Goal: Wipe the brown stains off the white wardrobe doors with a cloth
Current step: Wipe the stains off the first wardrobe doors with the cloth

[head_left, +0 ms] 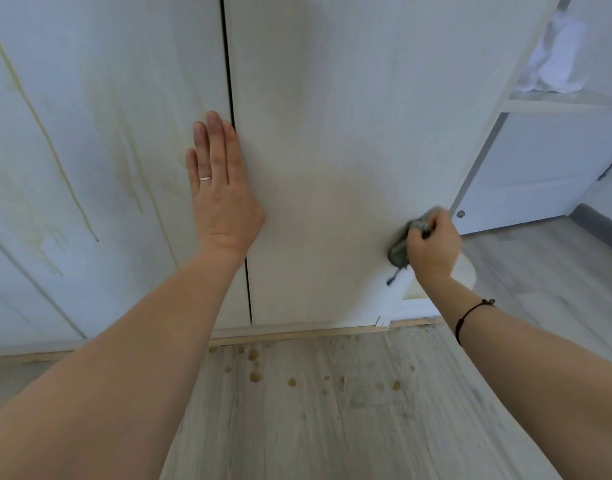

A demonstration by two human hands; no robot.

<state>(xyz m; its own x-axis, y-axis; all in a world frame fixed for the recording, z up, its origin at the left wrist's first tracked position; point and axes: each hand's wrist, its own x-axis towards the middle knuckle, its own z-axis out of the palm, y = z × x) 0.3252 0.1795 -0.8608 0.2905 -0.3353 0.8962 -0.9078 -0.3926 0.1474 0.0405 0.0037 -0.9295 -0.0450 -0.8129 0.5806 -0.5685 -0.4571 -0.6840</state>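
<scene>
My right hand [434, 247] bunches the grey cloth [399, 249], fingers curled tight, low on the right wardrobe door [332, 133]. Left hand [221, 188] lies flat, fingers straight, beside the door gap. Best press firmly with overlapping strokes; brown streaks [65, 181] wait on the left door [107, 98].

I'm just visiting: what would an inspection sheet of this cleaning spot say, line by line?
Surface: white wardrobe doors; brown streaks run down the left door.
Job's things: grey cloth against the right door's lower edge.
Clutter: brown drops on the floor.
Grips: left hand flat at the door seam; right hand grips the cloth.
Cables: nothing seen.
Surroundings: shelf with white fabric at right.
</scene>
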